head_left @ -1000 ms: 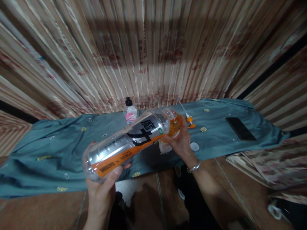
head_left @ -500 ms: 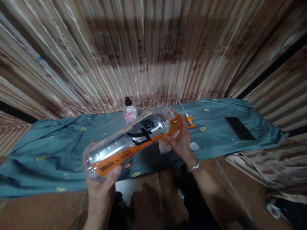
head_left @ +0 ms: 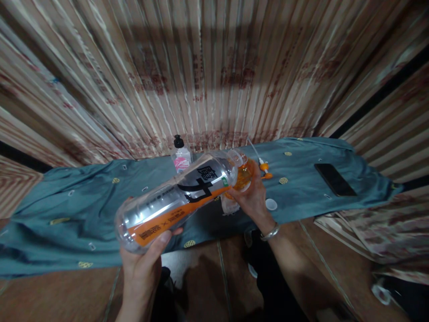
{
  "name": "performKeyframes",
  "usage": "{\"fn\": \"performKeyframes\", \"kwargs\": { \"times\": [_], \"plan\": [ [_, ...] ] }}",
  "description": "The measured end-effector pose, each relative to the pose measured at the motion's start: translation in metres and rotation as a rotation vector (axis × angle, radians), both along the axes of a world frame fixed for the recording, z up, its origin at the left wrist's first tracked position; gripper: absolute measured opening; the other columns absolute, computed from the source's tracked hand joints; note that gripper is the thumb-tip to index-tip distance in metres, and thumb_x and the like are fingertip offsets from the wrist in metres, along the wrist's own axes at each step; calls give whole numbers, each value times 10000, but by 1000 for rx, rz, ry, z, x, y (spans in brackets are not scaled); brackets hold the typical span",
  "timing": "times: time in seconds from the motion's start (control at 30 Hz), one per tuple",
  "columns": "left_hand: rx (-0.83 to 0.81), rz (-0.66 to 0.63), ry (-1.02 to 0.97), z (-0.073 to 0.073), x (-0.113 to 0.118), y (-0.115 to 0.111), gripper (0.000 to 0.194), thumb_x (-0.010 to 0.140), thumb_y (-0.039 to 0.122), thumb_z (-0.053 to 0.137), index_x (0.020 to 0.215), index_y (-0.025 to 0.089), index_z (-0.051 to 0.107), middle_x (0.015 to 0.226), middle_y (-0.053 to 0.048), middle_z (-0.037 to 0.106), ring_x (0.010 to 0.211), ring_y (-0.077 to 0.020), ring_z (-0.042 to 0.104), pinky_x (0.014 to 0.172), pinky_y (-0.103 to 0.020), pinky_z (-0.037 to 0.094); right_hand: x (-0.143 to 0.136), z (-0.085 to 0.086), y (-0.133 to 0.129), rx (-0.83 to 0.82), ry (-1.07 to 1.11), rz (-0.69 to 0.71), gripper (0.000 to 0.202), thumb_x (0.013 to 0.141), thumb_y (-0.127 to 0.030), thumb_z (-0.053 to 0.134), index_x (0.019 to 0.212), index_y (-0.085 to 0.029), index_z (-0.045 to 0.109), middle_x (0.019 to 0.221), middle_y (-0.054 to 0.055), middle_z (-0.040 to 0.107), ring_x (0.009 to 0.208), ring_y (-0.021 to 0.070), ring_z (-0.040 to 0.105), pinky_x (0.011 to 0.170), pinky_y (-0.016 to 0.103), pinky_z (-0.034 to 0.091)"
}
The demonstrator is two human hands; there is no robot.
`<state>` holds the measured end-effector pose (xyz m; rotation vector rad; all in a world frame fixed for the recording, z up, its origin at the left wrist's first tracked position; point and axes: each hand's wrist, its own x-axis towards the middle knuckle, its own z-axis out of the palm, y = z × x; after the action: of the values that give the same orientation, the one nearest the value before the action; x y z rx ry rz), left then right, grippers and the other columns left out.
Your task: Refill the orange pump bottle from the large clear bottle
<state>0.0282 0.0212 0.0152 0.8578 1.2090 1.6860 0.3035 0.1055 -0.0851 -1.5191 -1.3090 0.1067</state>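
Note:
A large clear plastic bottle [head_left: 177,197] with a silver and orange label lies tilted in the air, its base at the lower left and its neck at the upper right. My left hand [head_left: 142,264] is wrapped round its base end. With my right hand [head_left: 251,194] I grip a small transparent container of orange liquid [head_left: 244,174]. The big bottle's mouth is at the container's top; whether they touch is unclear. Below the hands, a crumpled clear plastic item [head_left: 229,205] is partly hidden.
On the blue-green cloth [head_left: 295,170] are a black-capped bottle with a pink label [head_left: 182,158], an orange and white pump head [head_left: 264,167] with a tube, a white round cap [head_left: 271,204] and a black phone [head_left: 334,180]. A pleated curtain [head_left: 208,80] hangs behind.

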Motion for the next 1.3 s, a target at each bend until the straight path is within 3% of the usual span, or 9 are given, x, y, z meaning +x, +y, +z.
{"fn": "performKeyframes", "kwargs": {
  "times": [0.53,0.8,1.3],
  "plan": [
    [-10,15,-60,-3,0,0,944,657,220,1066,1537,307,735,1316,-60,810,932,-274,859,670,-339,767,2,1,-1,1,2,4,1278,735,-633,1037,1760,-194,412,1682,263,688,1555,463,696,1255,679,628],
    [-29,-8,-39,-1,0,-1,1012,694,237,1065,1614,344,659,1410,-86,802,948,-304,861,685,-411,779,1,3,-1,-18,13,2,1279,747,-678,1023,1762,-192,413,1688,254,687,1559,459,692,1269,671,617],
    [-39,0,-52,0,1,0,1033,669,218,1060,1607,321,640,1380,-95,798,941,-286,850,679,-351,756,-1,3,-1,-16,2,2,1263,754,-579,1020,1773,-192,383,1698,263,672,1571,458,678,1272,665,610]
  ]
}}
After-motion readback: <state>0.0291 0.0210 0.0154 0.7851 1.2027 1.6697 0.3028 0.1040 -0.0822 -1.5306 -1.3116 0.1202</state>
